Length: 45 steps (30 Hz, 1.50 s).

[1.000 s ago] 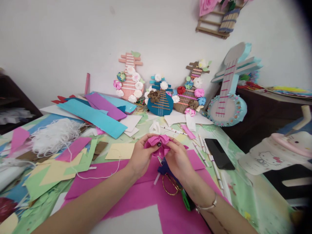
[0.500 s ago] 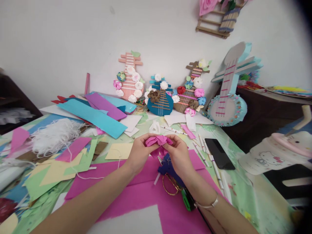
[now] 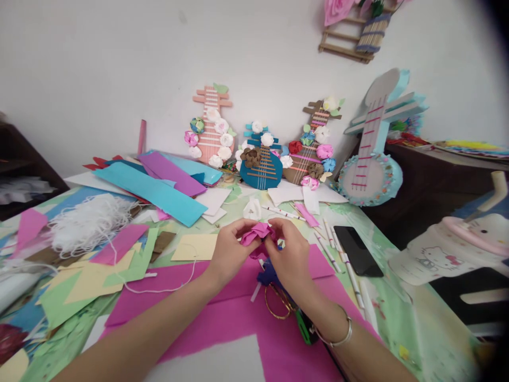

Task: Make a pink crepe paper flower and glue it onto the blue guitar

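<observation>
Both my hands pinch a small pink paper flower above the table. My left hand grips its left side with closed fingers. My right hand, a silver bangle on its wrist, curls over its right side. Under the hands lies a large magenta paper sheet. Gold-handled scissors and a blue scrap lie just below my right hand.
Several flower-decorated paper guitars lean on the wall at the back. Blue and purple paper strips, a white thread tangle and coloured scraps fill the left. A black phone and thin paper sticks lie right.
The flower has been squeezed tighter and smaller. My right hand has shifted left, closing over the flower's top; my left hand stays nearly in place.
</observation>
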Each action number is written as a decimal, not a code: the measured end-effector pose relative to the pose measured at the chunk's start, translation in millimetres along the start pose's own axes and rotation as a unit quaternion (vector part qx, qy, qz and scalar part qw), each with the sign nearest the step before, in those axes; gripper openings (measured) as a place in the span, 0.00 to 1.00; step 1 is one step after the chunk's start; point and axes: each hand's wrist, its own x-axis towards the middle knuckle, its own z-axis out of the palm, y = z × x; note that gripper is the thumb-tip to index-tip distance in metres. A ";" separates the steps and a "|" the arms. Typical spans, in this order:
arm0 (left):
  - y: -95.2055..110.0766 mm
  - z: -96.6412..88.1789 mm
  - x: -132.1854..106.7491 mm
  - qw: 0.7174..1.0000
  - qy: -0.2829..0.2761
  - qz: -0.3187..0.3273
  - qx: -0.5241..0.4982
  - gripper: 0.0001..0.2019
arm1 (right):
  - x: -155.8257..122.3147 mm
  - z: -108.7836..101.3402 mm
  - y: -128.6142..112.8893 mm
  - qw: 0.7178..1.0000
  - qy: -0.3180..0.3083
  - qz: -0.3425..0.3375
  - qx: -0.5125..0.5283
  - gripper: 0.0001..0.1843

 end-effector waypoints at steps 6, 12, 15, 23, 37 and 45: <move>-4.6 2.3 -1.3 1.000 0.002 0.012 0.019 0.08 | -7.2 1.5 3.5 0.976 0.009 -0.156 -0.151 0.16; -3.2 1.8 0.5 0.999 0.006 0.016 0.036 0.10 | -2.4 -1.3 -1.0 0.981 0.002 -0.171 -0.087 0.15; -0.2 2.1 1.0 0.999 0.047 0.020 0.013 0.13 | 4.3 -3.6 -2.3 0.997 0.003 -0.071 -0.007 0.17; 0.8 5.2 -1.2 0.995 0.083 0.030 -0.034 0.14 | 6.6 1.7 2.8 0.968 -0.063 0.162 0.179 0.18; 2.0 5.5 -2.3 0.997 0.057 0.008 -0.052 0.13 | 6.5 0.2 -0.5 0.950 -0.042 0.191 0.243 0.10; -3.8 3.0 -2.0 0.998 0.038 -0.008 -0.040 0.16 | 0.2 -4.4 -1.4 1.000 0.012 -0.015 0.022 0.06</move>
